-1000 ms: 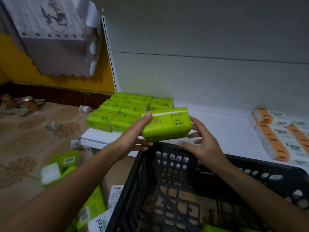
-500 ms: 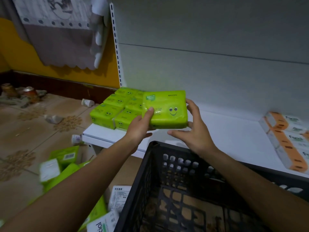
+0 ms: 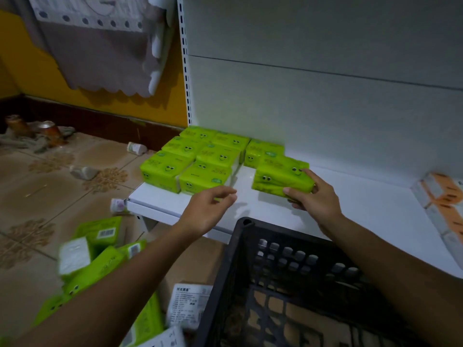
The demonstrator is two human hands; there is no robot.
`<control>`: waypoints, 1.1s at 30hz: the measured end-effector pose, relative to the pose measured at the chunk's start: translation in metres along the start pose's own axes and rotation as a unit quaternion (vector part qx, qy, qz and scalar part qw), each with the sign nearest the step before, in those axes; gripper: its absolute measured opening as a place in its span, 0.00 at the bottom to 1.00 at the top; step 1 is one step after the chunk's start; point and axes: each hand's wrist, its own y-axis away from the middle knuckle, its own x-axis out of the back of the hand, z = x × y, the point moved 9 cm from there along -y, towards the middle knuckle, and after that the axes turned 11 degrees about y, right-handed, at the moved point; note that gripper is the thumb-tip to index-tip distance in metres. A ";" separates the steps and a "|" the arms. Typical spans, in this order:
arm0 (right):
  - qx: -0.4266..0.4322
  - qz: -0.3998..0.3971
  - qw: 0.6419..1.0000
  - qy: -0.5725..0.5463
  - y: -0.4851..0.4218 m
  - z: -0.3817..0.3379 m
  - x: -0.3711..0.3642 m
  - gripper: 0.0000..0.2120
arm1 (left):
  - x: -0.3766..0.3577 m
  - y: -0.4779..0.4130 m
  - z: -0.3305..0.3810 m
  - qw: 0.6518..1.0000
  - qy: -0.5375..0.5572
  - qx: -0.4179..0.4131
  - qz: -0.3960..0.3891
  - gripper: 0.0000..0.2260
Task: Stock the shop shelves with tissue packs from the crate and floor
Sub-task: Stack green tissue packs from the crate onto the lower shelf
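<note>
Seven green packs [image 3: 208,156] already lie flat on the white shelf [image 3: 363,204] at the centre of the frame, in two full columns of three and one pack starting a third column against the back panel. An eighth pack [image 3: 278,180] sits just in front of that lone one, at or barely above the shelf. The right hand [image 3: 318,199] holds it, with fingers [image 3: 312,175] curled over its right end and the thumb on its near face. The left hand [image 3: 208,209] hovers over the shelf's front edge, fingers loosely bent and holding nothing, close to the front pack of the second column. Stocking looks well begun but far from finished: most of the shelf between the green group and the orange-and-white packs [image 3: 441,196] at the right edge is bare. At least three of those show, cut off by the frame. At lower left, at least five more green floor packs [image 3: 100,269] lie scattered and blurred, so the count is uncertain. One black crate [image 3: 240,259] fills the lower right, and no pack shows in the part of it in view.
</note>
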 end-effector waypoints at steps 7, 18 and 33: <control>-0.018 -0.064 0.973 0.221 -0.042 0.024 -0.033 0.34 | -0.005 -0.020 -0.052 0.972 -0.229 0.022 -0.037 0.21; -0.064 0.027 0.945 0.318 -0.062 0.035 -0.036 0.29 | -0.010 -0.033 -0.069 0.895 -0.443 -0.008 -0.047 0.24; -0.051 -0.022 0.995 0.079 -0.087 0.067 -0.063 0.22 | -0.010 -0.032 -0.072 0.908 -0.418 -0.025 -0.028 0.24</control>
